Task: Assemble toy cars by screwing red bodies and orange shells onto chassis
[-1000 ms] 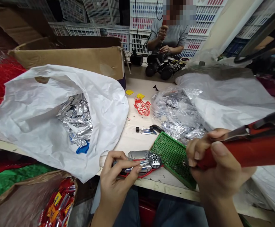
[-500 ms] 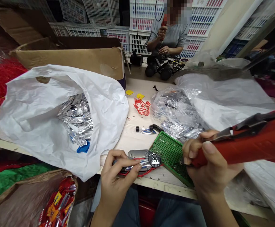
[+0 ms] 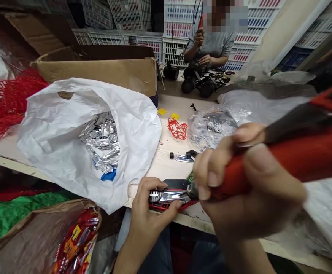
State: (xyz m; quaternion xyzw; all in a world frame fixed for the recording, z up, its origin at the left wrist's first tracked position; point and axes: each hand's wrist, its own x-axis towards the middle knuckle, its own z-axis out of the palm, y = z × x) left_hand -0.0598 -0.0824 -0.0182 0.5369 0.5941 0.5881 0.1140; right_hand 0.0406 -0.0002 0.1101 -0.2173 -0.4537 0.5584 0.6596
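Observation:
At the table's front edge my left hand grips a silver, black and red plastic assembly between thumb and fingers. My right hand is wrapped round a red and black power screwdriver, blurred by motion. The tool's tip end meets the right part of the assembly; the exact contact is hidden. Only a corner of the green tray shows behind my right hand. A small part with black ends lies behind the assembly, with a red plastic frame farther back.
A white bag of silver parts lies left, before a cardboard box. Red parts are piled far left. A clear bag lies centre right. Across the table a person holds a red tool near black wheels.
My right hand has brought the screwdriver left from over the green tray onto the assembly, covering most of the tray. My left hand's fingers have spread wider along the assembly. The view has shifted slightly.

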